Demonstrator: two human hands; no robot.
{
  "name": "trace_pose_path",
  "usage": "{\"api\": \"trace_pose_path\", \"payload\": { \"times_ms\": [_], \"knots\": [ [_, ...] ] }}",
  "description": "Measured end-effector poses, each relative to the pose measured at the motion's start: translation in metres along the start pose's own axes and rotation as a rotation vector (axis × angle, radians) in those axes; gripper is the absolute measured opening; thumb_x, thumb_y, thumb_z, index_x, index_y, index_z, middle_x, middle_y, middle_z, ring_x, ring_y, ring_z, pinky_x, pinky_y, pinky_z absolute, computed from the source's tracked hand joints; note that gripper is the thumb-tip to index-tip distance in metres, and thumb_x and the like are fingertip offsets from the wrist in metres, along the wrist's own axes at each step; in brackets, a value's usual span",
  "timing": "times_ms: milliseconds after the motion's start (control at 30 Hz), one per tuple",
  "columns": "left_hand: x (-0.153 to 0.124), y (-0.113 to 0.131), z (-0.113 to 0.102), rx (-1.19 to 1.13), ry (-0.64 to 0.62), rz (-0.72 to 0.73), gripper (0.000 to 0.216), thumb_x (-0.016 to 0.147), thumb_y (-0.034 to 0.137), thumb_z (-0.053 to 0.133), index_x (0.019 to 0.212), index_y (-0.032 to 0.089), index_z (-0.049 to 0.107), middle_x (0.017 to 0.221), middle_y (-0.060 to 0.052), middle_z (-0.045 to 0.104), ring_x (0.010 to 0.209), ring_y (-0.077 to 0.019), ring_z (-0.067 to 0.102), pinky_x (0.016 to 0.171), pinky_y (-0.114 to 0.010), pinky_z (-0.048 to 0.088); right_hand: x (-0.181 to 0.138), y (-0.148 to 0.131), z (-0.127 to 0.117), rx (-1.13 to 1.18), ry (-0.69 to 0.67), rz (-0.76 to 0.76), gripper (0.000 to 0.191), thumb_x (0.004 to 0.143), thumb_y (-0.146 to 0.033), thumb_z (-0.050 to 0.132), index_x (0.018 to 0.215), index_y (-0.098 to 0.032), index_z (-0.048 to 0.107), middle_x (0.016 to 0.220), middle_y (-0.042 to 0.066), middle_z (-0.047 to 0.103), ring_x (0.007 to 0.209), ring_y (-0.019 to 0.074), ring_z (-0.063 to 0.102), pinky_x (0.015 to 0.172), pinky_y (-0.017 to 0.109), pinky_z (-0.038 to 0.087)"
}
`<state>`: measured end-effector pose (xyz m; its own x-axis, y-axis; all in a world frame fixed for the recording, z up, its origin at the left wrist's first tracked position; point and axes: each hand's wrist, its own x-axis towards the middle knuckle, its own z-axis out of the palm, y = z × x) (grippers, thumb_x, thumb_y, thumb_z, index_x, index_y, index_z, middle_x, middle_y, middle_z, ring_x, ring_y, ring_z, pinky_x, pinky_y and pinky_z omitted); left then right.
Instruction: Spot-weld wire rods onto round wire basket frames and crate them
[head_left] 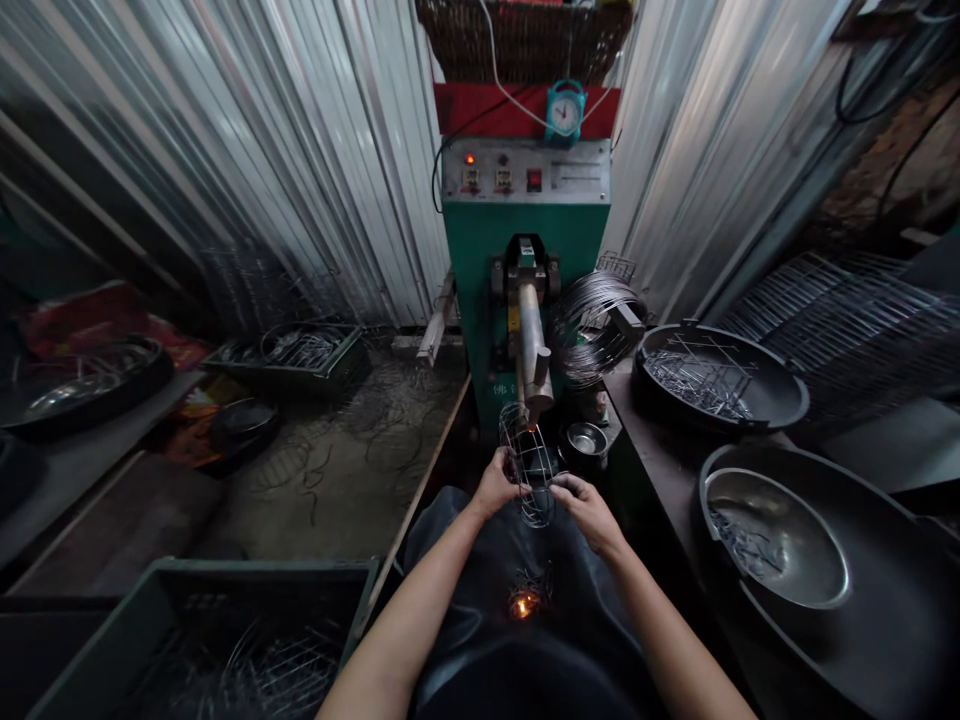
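Observation:
A small wire basket (534, 465) of thin metal rods is held between my two hands, above my lap. My left hand (499, 485) grips its left side, fingers closed on the wires. On the lower right side, my right hand (583, 505) pinches the basket between thumb and fingers. The basket's far part touches or sits just under the tip of a metal welding arm (534, 350) on a green machine (487, 230). A small orange glow shows at that tip. Another bright orange glow (525, 603) lies among short wires on my dark apron (480, 640).
A wire coil (596, 325) hangs right of the machine. Black pans (787, 395) and a steel bowl (836, 590) with short metal pieces stand on the right. Green crates (262, 565) with wire parts are on the left. A blue dial clock (564, 110) hangs above.

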<state>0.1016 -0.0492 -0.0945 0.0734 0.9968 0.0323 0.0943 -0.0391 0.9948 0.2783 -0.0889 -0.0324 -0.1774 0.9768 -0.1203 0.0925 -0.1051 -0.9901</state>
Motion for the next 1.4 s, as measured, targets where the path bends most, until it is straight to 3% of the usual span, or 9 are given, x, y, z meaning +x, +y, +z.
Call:
{"api": "trace_pose_path", "payload": {
  "times_ms": [133,333,567,700,867,1067,1233,1400],
  "knots": [
    [-0.001,0.000,0.000,-0.100,0.012,-0.053,0.060,0.047,0.016,0.078,0.097,0.018,0.044,0.074,0.004,0.048,0.067,-0.0108,0.047,0.063,-0.023,0.040,0.002,-0.003,0.002,-0.016,0.040,-0.035,0.028,0.070,-0.044,0.063,0.079,-0.018,0.066,0.077,0.003,0.064,0.075,0.0184,0.055,0.068,0.028,0.041],
    [0.003,0.010,0.001,-0.389,0.039,-0.234,0.064,0.047,0.018,0.077,0.102,0.018,0.043,0.083,0.001,0.053,0.069,-0.0123,0.052,0.060,-0.025,0.044,0.030,-0.027,0.009,-0.044,0.055,-0.077,0.027,0.069,-0.043,0.061,0.077,-0.017,0.065,0.074,0.002,0.062,0.072,0.0169,0.054,0.067,0.027,0.040],
    [0.010,0.016,0.002,-0.437,0.053,-0.341,0.065,0.045,0.020,0.078,0.101,0.019,0.043,0.077,0.003,0.049,0.062,-0.0103,0.051,0.053,-0.023,0.044,0.047,-0.043,0.016,-0.030,0.102,-0.064,0.026,0.065,-0.043,0.061,0.070,-0.018,0.063,0.069,0.001,0.062,0.071,0.0169,0.053,0.069,0.028,0.039],
    [0.008,0.016,0.003,-0.440,0.068,-0.344,0.064,0.045,0.019,0.078,0.099,0.020,0.043,0.070,0.006,0.045,0.060,-0.0097,0.051,0.052,-0.020,0.041,0.035,-0.031,0.011,0.013,0.061,-0.060,0.028,0.066,-0.044,0.061,0.078,-0.018,0.064,0.076,0.002,0.064,0.079,0.0180,0.055,0.073,0.028,0.040],
    [0.007,0.018,0.003,-0.449,0.088,-0.327,0.065,0.045,0.023,0.077,0.101,0.019,0.044,0.074,0.003,0.051,0.062,-0.0108,0.052,0.049,-0.019,0.037,0.020,-0.015,0.001,-0.015,0.015,0.036,0.029,0.065,-0.045,0.064,0.074,-0.017,0.061,0.061,-0.002,0.054,0.058,0.0118,0.047,0.057,0.025,0.036],
    [0.015,0.021,0.004,-0.486,0.117,-0.370,0.064,0.046,0.029,0.075,0.101,0.019,0.044,0.078,0.002,0.051,0.058,-0.0096,0.049,0.044,-0.018,0.030,0.037,-0.022,0.004,0.021,0.001,0.001,0.029,0.064,-0.045,0.065,0.070,-0.017,0.059,0.060,-0.003,0.053,0.058,0.0119,0.046,0.056,0.025,0.036],
    [0.008,0.022,0.006,-0.505,0.104,-0.389,0.058,0.049,0.030,0.074,0.097,0.020,0.044,0.069,0.006,0.046,0.049,-0.0059,0.040,0.040,-0.017,0.023,0.033,-0.019,0.005,0.034,0.039,-0.008,0.030,0.066,-0.045,0.063,0.073,-0.016,0.060,0.061,-0.003,0.052,0.057,0.0108,0.044,0.055,0.024,0.035],
    [0.005,0.024,0.007,-0.482,0.191,-0.352,0.052,0.050,0.030,0.072,0.093,0.020,0.044,0.070,0.005,0.045,0.047,-0.0039,0.037,0.039,-0.016,0.017,0.032,-0.020,0.005,-0.016,0.059,-0.032,0.032,0.065,-0.047,0.063,0.072,-0.016,0.061,0.063,-0.001,0.056,0.060,0.0129,0.047,0.057,0.025,0.036]
  ]
}}
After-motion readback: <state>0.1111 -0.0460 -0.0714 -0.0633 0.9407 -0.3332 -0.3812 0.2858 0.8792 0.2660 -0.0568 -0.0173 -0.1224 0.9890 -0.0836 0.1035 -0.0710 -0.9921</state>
